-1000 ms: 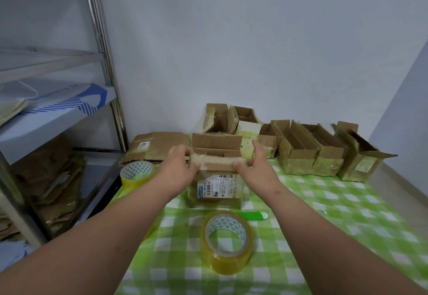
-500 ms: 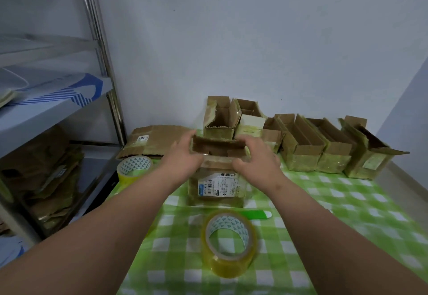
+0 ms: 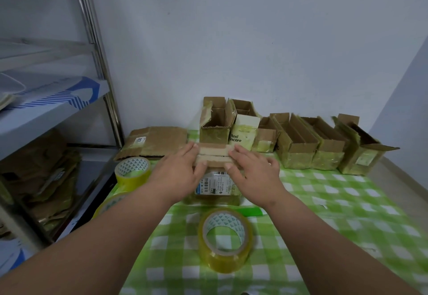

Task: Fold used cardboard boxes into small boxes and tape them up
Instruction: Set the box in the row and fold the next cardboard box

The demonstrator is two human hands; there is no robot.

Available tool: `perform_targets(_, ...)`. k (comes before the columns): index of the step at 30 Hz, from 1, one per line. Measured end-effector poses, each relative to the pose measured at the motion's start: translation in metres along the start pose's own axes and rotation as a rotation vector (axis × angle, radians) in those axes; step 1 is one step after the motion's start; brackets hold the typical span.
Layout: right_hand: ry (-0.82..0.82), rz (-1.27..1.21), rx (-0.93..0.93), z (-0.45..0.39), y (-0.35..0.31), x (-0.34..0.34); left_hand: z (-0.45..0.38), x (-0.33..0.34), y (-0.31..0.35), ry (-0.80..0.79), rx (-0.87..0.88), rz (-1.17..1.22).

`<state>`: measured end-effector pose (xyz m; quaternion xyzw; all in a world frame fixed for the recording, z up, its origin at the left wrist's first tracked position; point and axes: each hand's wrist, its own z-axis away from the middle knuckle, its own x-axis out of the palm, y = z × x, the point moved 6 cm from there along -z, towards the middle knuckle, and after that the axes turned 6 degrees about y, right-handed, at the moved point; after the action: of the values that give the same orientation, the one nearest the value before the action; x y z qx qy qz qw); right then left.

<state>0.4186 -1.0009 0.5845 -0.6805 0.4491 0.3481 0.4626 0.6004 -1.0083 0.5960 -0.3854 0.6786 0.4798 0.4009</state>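
A small used cardboard box with a white shipping label stands on the green checked tablecloth. Its two top flaps lie folded flat and meet along a seam. My left hand presses down on the left end of the flaps with straight fingers. My right hand presses the right end the same way. A roll of clear yellowish tape stands on the cloth just in front of the box.
Several open taped boxes line the wall behind. A flattened cardboard sheet lies at the back left. Two more tape rolls sit at the table's left edge. A green knife handle shows by the box. A metal shelf stands left.
The rear flap stood upright a second ago. Both hands have folded the flaps down and now press them flat on the box top.
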Motion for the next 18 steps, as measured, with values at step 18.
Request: perform_targets(18,0.009,-0.175,-0.064,0.005,-0.006,-0.007,0.010,-0.007,0.005,-0.028,-0.013,0.043)
